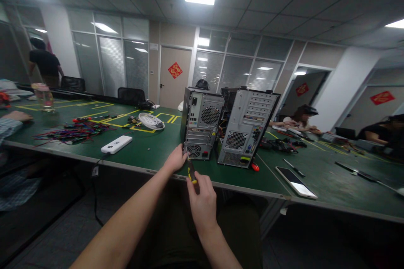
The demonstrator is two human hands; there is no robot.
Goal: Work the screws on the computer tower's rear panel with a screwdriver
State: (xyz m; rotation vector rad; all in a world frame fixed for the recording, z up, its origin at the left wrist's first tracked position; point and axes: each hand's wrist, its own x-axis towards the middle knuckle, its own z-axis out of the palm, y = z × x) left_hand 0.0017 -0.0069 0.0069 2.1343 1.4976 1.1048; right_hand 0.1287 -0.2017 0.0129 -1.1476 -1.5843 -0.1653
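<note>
My right hand [203, 197] grips the black and yellow handle of a screwdriver [191, 171]. The screwdriver's shaft points up and away, its tip at the lower left rear edge of a computer tower [203, 128]. Against that same corner, my left hand [175, 159] is closed on the tower's edge, close to the tip; its far fingers are partly hidden. Whether the tip sits in a screw is too small to tell. A second computer tower [241, 132] stands slightly tilted just to the right, its rear panel also facing me.
Left on the green table [151, 153] lie a white power bank [116, 144], a heap of coloured wires [74, 131] and a white round frame [151, 121]. To the right are a phone [296, 182], a thin tool [294, 168] and black cables [285, 145]. Other people sit around the table.
</note>
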